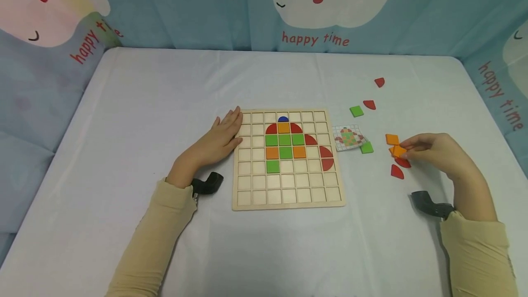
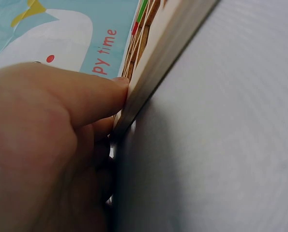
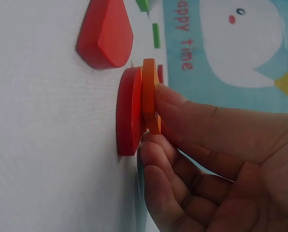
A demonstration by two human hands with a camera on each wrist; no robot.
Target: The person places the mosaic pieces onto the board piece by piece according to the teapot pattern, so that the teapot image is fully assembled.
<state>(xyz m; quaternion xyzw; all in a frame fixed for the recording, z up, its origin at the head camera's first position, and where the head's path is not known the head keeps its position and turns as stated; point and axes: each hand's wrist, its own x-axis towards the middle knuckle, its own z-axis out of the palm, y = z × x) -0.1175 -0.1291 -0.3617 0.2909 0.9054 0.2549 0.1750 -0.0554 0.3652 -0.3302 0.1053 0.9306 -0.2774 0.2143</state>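
A wooden grid board (image 1: 288, 206) lies on the white table with coloured tiles set in its upper and middle cells. My left hand (image 1: 218, 141) rests against the board's left edge, fingers extended; its thumb (image 2: 98, 99) touches the rim. Right of the board, my right hand (image 1: 443, 155) pinches an orange square tile (image 1: 398, 151) between thumb and fingers. In the right wrist view this orange tile (image 3: 148, 94) stands close over a red quarter-round tile (image 3: 128, 113). Another orange tile (image 1: 392, 139) lies just behind, and a second red quarter-round (image 1: 397, 172) just in front.
A small printed pattern card (image 1: 348, 137) lies along the board's right side, beside a green square tile (image 1: 366, 147). Farther back are another green tile (image 1: 356, 111) and two red pieces, one nearer (image 1: 370, 104) and one farther (image 1: 379, 82). A blue printed curtain (image 1: 206, 8) borders the table.
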